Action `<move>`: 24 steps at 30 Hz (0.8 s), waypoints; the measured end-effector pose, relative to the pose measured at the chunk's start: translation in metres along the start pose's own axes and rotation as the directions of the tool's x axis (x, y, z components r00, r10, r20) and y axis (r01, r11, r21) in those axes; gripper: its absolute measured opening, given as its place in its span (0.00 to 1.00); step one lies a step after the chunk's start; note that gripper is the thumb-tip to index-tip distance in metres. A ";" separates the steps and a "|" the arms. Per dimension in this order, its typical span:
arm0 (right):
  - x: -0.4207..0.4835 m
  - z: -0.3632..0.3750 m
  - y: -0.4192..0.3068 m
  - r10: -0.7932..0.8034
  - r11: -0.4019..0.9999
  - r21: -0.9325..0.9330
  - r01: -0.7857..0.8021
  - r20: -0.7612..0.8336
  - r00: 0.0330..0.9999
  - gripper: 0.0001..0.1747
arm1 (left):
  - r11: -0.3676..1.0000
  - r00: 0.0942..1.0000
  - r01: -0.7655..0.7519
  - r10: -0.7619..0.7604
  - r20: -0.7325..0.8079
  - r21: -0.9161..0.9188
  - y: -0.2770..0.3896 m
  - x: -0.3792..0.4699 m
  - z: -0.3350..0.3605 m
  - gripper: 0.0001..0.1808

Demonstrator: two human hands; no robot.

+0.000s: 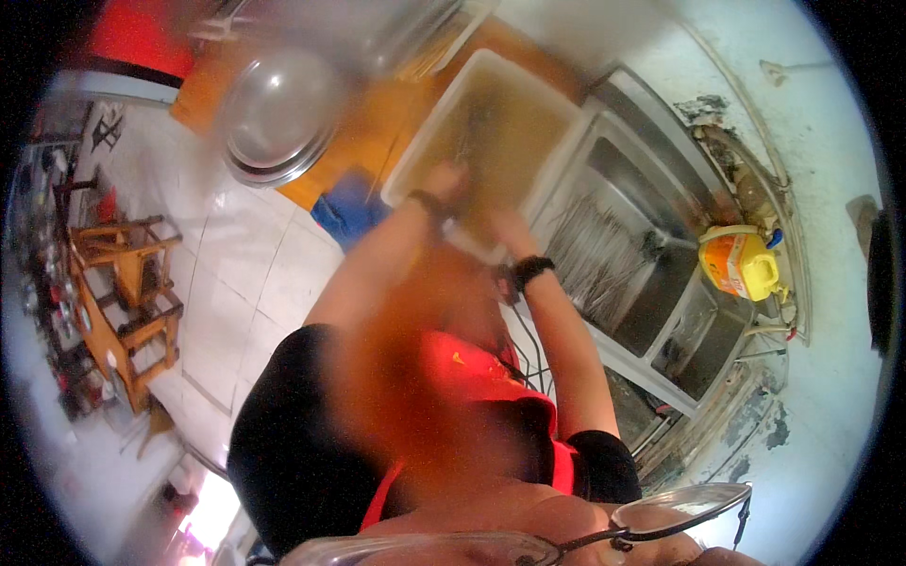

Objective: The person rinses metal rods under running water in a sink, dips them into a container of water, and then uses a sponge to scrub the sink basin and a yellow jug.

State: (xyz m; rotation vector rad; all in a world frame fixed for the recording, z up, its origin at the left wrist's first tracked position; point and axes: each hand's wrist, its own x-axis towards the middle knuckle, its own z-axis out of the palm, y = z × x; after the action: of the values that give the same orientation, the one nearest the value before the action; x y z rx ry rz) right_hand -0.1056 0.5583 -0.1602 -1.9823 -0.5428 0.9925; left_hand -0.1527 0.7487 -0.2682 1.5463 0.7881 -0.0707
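Note:
A large white plastic tub (pixel 419 145) with yellowish-brown contents, perhaps liquid, lies before me, blurred by smears on the lens. My left hand (pixel 447 180) reaches into its near left part, and a dark band circles that wrist. My right hand (pixel 511 230) is at the near right edge of the tub, with a black band on the wrist. The fingers of both hands are too blurred to tell whether they hold anything. A blue cloth (pixel 350 209) hangs at the left of the tub. Stacked metal bowls (pixel 279 117) stand further left.
On the right is a stainless steel sink (pixel 637 156) with many thin sticks or skewers (pixel 601 247) in it. A yellow plastic jug (pixel 743 263) stands by the wall. Wooden stools (pixel 131 269) stand on the tiled floor (pixel 241 262) at left. Cables hang below the right arm.

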 end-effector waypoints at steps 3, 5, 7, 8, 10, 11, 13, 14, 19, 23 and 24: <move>0.038 0.035 0.012 -0.197 0.936 -0.308 0.170 -0.057 0.979 0.15 | 0.990 0.989 -0.138 0.137 0.055 0.004 -0.028 0.004 -0.018 0.10; 0.048 0.045 0.001 -0.215 0.897 -0.421 0.136 -0.147 0.965 0.15 | 0.959 0.962 -0.273 0.271 0.039 0.071 -0.022 0.001 -0.017 0.11; 0.053 0.042 -0.004 -0.038 0.940 -0.342 -0.011 -0.136 0.990 0.16 | 0.940 0.981 0.192 -0.179 0.072 -0.281 0.022 -0.025 -0.008 0.11; 0.061 0.047 0.007 -0.031 0.940 -0.339 -0.022 -0.148 0.988 0.16 | 0.942 0.981 0.194 -0.177 0.085 -0.275 0.043 -0.036 -0.006 0.11; 0.081 0.060 0.042 0.119 0.977 0.194 -0.084 -0.172 0.978 0.16 | 0.966 0.970 0.220 -0.202 0.139 -0.135 0.072 -0.050 -0.004 0.11; 0.083 0.067 0.036 0.110 0.978 0.191 -0.080 -0.152 0.982 0.16 | 0.964 0.971 0.224 -0.208 0.118 -0.143 0.064 -0.050 -0.011 0.11; 0.084 0.077 0.027 0.219 0.887 0.422 -0.185 -0.035 0.975 0.15 | 0.878 0.956 0.281 -0.219 0.195 -0.387 0.049 -0.051 -0.022 0.08; 0.085 0.077 0.030 0.218 0.889 0.419 -0.186 -0.030 0.976 0.15 | 0.877 0.957 0.280 -0.220 0.191 -0.391 0.042 -0.050 -0.022 0.08; 0.082 0.062 0.041 0.229 0.948 0.243 -0.206 -0.067 0.971 0.16 | 0.982 0.994 0.091 -0.100 0.047 0.168 0.076 -0.070 -0.022 0.10; 0.089 0.063 0.047 0.123 0.985 0.136 -0.102 -0.153 0.981 0.16 | 0.895 1.000 0.009 -0.001 -0.019 0.447 0.071 -0.063 -0.015 0.09; 0.088 0.067 0.028 0.097 0.991 0.106 -0.079 -0.174 0.980 0.16 | 0.979 0.995 0.014 0.007 -0.103 0.205 0.041 -0.052 -0.019 0.09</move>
State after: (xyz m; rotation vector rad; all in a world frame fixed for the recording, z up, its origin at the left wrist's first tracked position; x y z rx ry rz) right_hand -0.1069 0.6349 -0.2455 -1.9969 -0.3038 0.8659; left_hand -0.1786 0.7460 -0.2044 1.7552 0.8873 -0.0776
